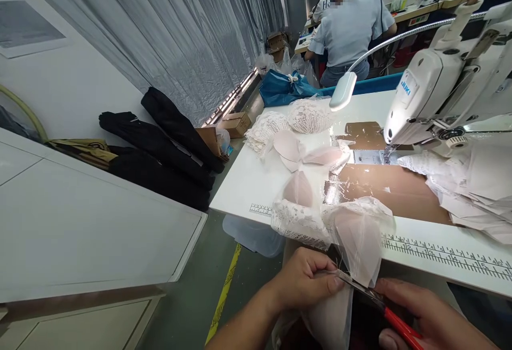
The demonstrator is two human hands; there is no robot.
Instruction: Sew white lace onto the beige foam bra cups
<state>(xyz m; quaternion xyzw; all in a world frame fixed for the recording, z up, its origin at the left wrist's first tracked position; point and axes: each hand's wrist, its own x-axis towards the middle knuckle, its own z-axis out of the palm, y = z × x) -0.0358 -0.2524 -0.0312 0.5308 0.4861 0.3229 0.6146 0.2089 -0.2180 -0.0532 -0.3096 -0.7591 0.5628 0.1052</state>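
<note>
My left hand (pixel 306 281) pinches the edge of a pale pink, sheer fabric piece (pixel 358 235) with white lace trim, which drapes over the table's front edge. In my right hand (pixel 426 304) is a pair of scissors (pixel 402 328) with red handles. Their blades reach left to my left fingertips, against the fabric; whether the blades are apart I cannot tell. More pink cup-shaped pieces (pixel 298 189) and white lace (pixel 298 222) lie joined to or beside it on the white table (pixel 236 190). Part of the fabric hangs below my hands.
A white sewing machine (pixel 416 94) stands at the right, with stacked white pieces (pixel 476 179) beside it. A lamp (pixel 343 91) hangs over the table. Lace bundles (pixel 308 115) lie at the back. A person (pixel 348 30) sits beyond. Dark clothing (pixel 160 152) rests at the left.
</note>
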